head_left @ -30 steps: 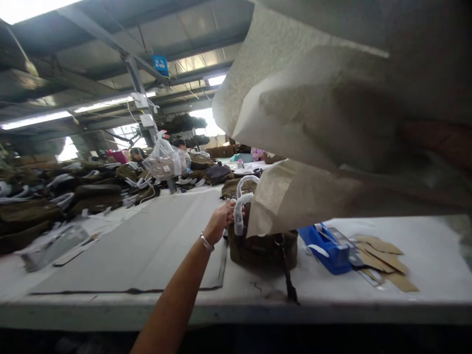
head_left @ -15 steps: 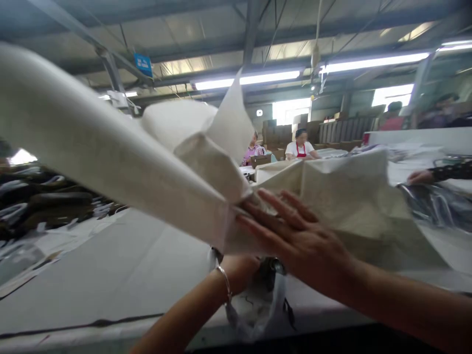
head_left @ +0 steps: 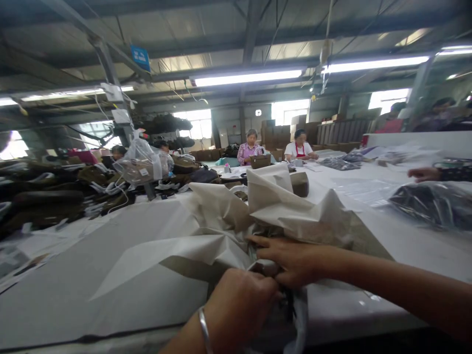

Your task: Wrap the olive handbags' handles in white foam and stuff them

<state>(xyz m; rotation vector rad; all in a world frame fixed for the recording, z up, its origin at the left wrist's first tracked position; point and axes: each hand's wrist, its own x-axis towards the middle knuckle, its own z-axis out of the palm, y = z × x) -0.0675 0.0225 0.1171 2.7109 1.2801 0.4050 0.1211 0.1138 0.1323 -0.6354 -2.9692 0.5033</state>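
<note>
Crumpled off-white sheets of paper [head_left: 217,246] spread over the white table in front of me. My left hand [head_left: 243,295], with a silver bracelet at the wrist, is closed at the near edge of the sheets, beside a white-wrapped strap [head_left: 300,314]; what its fingers hold is hidden. Just above and to the right, my right hand [head_left: 287,255] presses into the middle of the paper with its fingers stretched out. Something dark shows beneath and between the hands, too covered to make out.
The white table [head_left: 416,246] extends right, where a plastic-wrapped dark item [head_left: 435,201] lies near another person's hand [head_left: 424,174]. Dark bags [head_left: 47,201] are heaped at the left. A hanging clear plastic bag [head_left: 142,162] stands before them. Two people sit across the table.
The long paper sheet that stood raised at the left has come down and crumpled onto the table. My left hand has moved up and right, out from under the paper.
</note>
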